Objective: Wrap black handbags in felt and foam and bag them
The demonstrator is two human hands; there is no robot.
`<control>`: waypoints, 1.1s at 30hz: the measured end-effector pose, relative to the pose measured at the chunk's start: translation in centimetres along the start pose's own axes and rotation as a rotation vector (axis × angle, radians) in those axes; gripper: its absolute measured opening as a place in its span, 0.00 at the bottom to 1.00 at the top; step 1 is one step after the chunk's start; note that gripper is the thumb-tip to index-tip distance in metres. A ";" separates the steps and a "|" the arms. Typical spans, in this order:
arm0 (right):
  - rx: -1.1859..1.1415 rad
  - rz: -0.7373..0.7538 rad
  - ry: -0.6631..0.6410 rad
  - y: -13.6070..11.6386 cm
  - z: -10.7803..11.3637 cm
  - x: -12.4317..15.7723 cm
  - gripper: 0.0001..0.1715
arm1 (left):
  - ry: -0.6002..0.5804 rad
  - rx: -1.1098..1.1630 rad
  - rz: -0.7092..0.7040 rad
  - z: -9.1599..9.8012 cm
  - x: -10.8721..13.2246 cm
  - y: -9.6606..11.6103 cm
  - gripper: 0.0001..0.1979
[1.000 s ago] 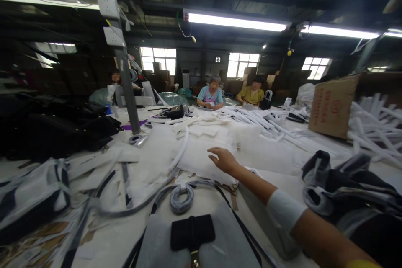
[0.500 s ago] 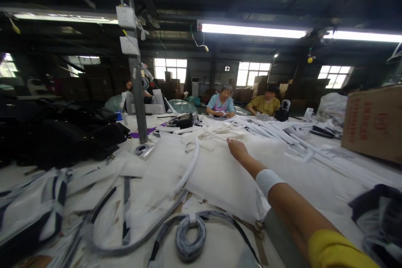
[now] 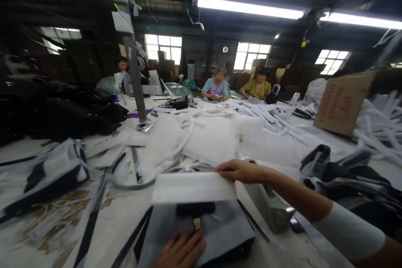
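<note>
My right hand (image 3: 238,171) pinches the right edge of a flat white fabric piece (image 3: 192,187) and holds it just above a grey bag (image 3: 201,228) with a black flap and a small gold clasp (image 3: 197,222). My left hand (image 3: 180,251) lies flat on the near part of that grey bag, fingers stretched out. The bag sits at the near edge of the worktable (image 3: 119,222). Black straps run out from the bag to the left.
White fabric pieces (image 3: 213,142) and white straps (image 3: 270,119) cover the table's middle. Black bags (image 3: 63,113) pile up left, dark wrapped bags (image 3: 351,176) right. A metal post (image 3: 135,75) stands left of centre, a cardboard box (image 3: 342,102) right. Three people sit at the far end.
My right hand reached out to the white pile, then came back toward me with one white piece. My left hand has come into view on the grey bag.
</note>
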State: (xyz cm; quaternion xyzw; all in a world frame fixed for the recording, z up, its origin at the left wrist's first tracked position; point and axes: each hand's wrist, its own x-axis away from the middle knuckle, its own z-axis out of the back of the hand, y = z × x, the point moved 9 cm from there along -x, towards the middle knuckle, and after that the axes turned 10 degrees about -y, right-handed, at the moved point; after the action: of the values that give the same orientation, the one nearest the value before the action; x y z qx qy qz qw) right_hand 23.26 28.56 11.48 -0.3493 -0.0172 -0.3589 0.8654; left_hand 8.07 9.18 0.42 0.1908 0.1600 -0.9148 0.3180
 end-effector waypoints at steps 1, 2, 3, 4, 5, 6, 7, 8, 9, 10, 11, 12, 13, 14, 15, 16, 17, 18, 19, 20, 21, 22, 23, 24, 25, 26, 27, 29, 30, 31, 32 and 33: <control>0.020 0.031 -0.060 -0.9 -2.3 0.7 0.18 | -0.007 -0.007 0.013 0.6 -0.2 0.1 0.18; 0.067 0.039 -0.082 -1.5 -4.2 1.3 0.19 | -0.026 0.002 0.045 1.0 -0.5 0.0 0.18; 0.139 0.026 -0.064 -1.8 -5.6 1.7 0.20 | -0.053 0.016 0.084 1.3 -0.7 -0.2 0.18; 0.226 0.005 -0.014 -2.1 -6.5 1.9 0.21 | -0.083 0.030 0.110 1.3 -0.8 -0.2 0.19; 0.305 -0.004 0.044 -2.4 -7.2 2.1 0.21 | -0.104 0.041 0.130 1.4 -0.9 -0.1 0.19; 0.362 0.012 0.087 -2.9 -7.9 2.2 0.22 | -0.120 0.048 0.145 1.3 -0.9 0.0 0.20; 0.394 0.050 0.106 -3.5 -8.7 2.1 0.22 | -0.127 0.050 0.156 1.3 -0.8 0.0 0.21; 0.407 0.100 0.102 -4.2 -9.5 2.0 0.24 | -0.127 0.055 0.164 1.3 -0.8 0.1 0.21; 0.409 0.143 0.082 -4.7 -10.2 1.9 0.28 | -0.127 0.065 0.173 1.3 -0.7 0.1 0.22; 0.409 0.169 0.052 -5.1 -10.9 1.7 0.32 | -0.125 0.083 0.185 1.3 -0.6 0.0 0.22; 0.416 0.176 0.017 -5.4 -11.3 1.6 0.34 | -0.121 0.103 0.198 1.3 -0.6 -0.1 0.22; 0.430 0.169 -0.007 -5.6 -11.5 1.5 0.35 | -0.119 0.123 0.207 1.4 -0.6 -0.2 0.22; 0.444 0.156 -0.015 -5.8 -11.5 1.5 0.33 | -0.118 0.140 0.211 1.5 -0.7 -0.3 0.22; 0.453 0.145 -0.003 -6.0 -11.2 1.6 0.31 | -0.117 0.154 0.210 1.5 -0.7 -0.3 0.21; 0.453 0.140 0.029 -6.2 -10.7 1.8 0.29 | -0.117 0.164 0.202 1.6 -0.8 -0.3 0.21; 0.447 0.142 0.075 -6.5 -10.2 2.1 0.28 | -0.118 0.172 0.190 1.6 -0.8 -0.2 0.21; 0.439 0.147 0.124 -6.8 -9.8 2.5 0.27 | -0.120 0.181 0.182 1.6 -0.9 -0.2 0.21; 0.432 0.153 0.166 -6.9 -9.7 3.0 0.27 | -0.120 0.192 0.182 1.6 -0.9 -0.2 0.21; 0.428 0.157 0.192 -6.9 -9.9 3.3 0.26 | -0.121 0.209 0.193 1.5 -0.8 -0.2 0.20; 0.429 0.156 0.200 -6.8 -10.4 3.6 0.26 | -0.124 0.231 0.213 1.4 -0.8 -0.4 0.20; 0.432 0.149 0.200 -6.5 -11.1 3.9 0.25 | -0.132 0.255 0.235 1.2 -0.7 -0.5 0.19; 0.437 0.135 0.197 -6.1 -11.8 4.0 0.24 | -0.142 0.280 0.253 1.0 -0.6 -0.6 0.19; 0.441 0.117 0.201 -5.7 -12.5 4.2 0.24 | -0.152 0.303 0.263 0.9 -0.6 -0.6 0.18; 0.443 0.100 0.213 -5.3 -13.0 4.3 0.24 | -0.162 0.319 0.265 0.7 -0.6 -0.6 0.18; 0.445 0.085 0.228 -5.1 -13.4 4.4 0.24 | -0.164 0.324 0.263 0.7 -0.6 -0.5 0.18; 0.449 0.076 0.245 -4.8 -13.7 4.5 0.24 | -0.158 0.323 0.256 0.8 -0.6 -0.4 0.18; 0.456 0.076 0.258 -4.7 -13.9 4.6 0.24 | -0.143 0.312 0.247 0.9 -0.6 -0.3 0.18; 0.474 0.092 0.267 -4.7 -14.3 4.8 0.24 | -0.094 0.276 0.222 1.4 -0.5 0.0 0.18; 0.483 0.102 0.267 -4.7 -14.5 4.8 0.25 | -0.066 0.259 0.208 1.7 -0.5 0.1 0.18; 0.493 0.108 0.269 -4.6 -14.6 4.9 0.25 | -0.042 0.245 0.195 1.9 -0.4 0.2 0.18; 0.501 0.113 0.274 -4.5 -14.8 4.9 0.25 | -0.022 0.235 0.186 2.0 -0.3 0.2 0.19; 0.508 0.116 0.279 -4.4 -14.9 4.9 0.25 | -0.007 0.230 0.180 2.0 -0.1 0.2 0.19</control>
State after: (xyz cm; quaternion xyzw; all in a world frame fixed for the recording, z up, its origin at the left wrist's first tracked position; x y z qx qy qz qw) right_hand 20.86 14.14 4.19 -0.0692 0.0327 -0.3378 0.9381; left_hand 7.82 8.23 2.23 0.2365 0.0350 -0.8955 0.3754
